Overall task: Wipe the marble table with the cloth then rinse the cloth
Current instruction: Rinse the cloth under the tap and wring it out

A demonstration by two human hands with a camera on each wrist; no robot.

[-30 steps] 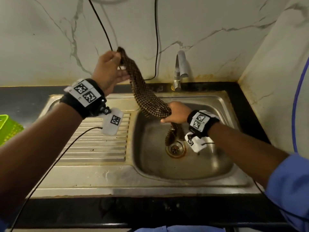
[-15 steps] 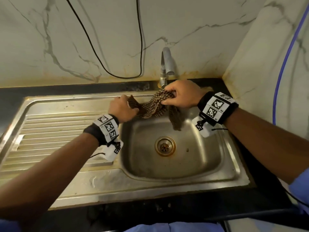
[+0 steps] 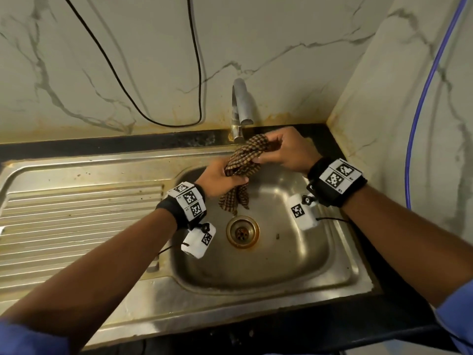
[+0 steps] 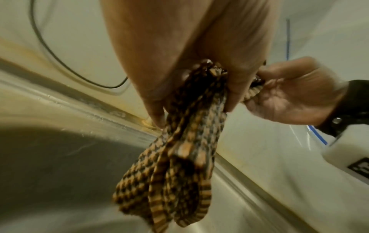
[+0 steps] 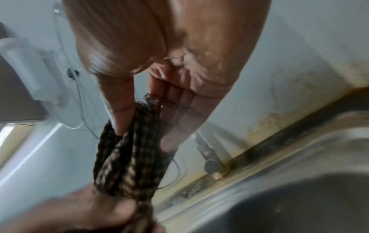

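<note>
Both hands hold a bunched brown checked cloth [image 3: 245, 160] over the sink [image 3: 294, 254], just below the tap [image 3: 240, 108]. The left hand [image 3: 217, 179] grips its lower part, a loose end hanging toward the drain [image 3: 242, 231]. The right hand [image 3: 288, 149] pinches the upper end. Half a second ago the cloth stretched sideways between them; now the hands are closer, the left lower, the cloth more gathered

black counter [image 3: 107, 146] | steel sink [image 3: 84, 201] set in | tap [image 3: 240, 108] at rear
</note>
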